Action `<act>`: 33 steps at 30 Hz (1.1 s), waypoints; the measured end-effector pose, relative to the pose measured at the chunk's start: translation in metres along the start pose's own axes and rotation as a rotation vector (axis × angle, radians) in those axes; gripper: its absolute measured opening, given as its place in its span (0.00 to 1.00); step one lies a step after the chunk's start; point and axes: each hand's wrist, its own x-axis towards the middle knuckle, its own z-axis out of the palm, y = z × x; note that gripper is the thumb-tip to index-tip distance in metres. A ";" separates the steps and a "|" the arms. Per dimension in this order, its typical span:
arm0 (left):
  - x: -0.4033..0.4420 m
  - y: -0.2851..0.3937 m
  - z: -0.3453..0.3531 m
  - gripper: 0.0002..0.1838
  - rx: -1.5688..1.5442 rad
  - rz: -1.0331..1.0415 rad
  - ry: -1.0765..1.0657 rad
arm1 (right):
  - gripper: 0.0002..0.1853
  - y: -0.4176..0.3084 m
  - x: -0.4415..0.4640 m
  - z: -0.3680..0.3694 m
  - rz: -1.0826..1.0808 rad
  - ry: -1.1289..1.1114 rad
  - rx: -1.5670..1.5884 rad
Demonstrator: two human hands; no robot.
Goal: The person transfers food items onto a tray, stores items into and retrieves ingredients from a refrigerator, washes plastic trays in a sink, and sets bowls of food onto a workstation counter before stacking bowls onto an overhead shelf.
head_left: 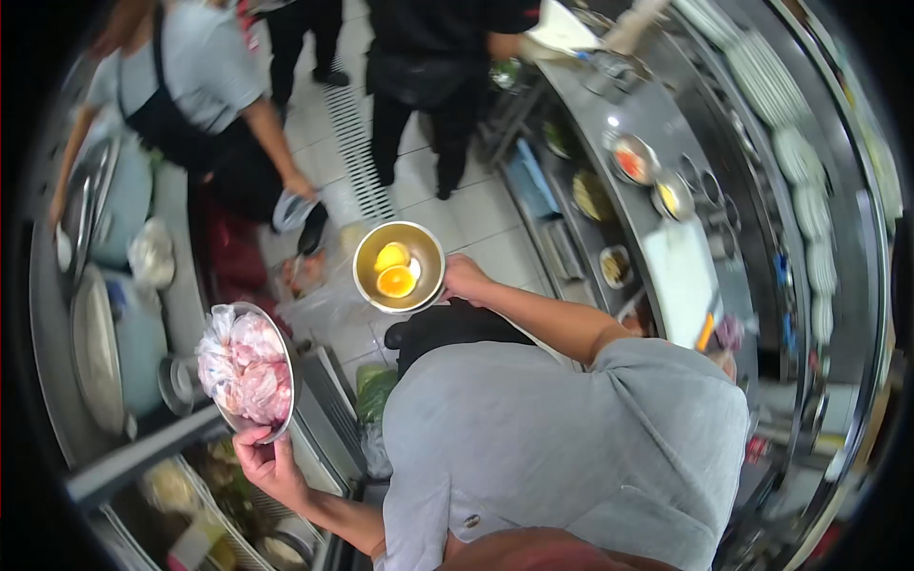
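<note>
My left hand (267, 463) grips the lower rim of a round metal bowl (291, 381). Pinkish raw meat (259, 366) fills it, partly wrapped in clear plastic. Farther forward, my right hand (465, 278) is closed on the side of a smaller metal bowl (426, 255). Inside that one lie yellow-orange pieces that look like cut citrus (396, 280), with something small and white beside them. Both bowls are held in the air, apart from each other. The fingers under each bowl are partly hidden.
Below my left arm is an opened cold compartment (214, 485) with food containers. A steel counter (609, 105) on the right carries bowls and a white cutting board (681, 281). A co-worker (205, 81) stands at the left counter; another person (428, 71) stands ahead on the tiled floor.
</note>
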 end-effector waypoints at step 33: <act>-0.003 0.061 0.045 0.13 0.342 0.092 0.200 | 0.28 -0.190 0.127 -0.341 -0.271 0.779 0.775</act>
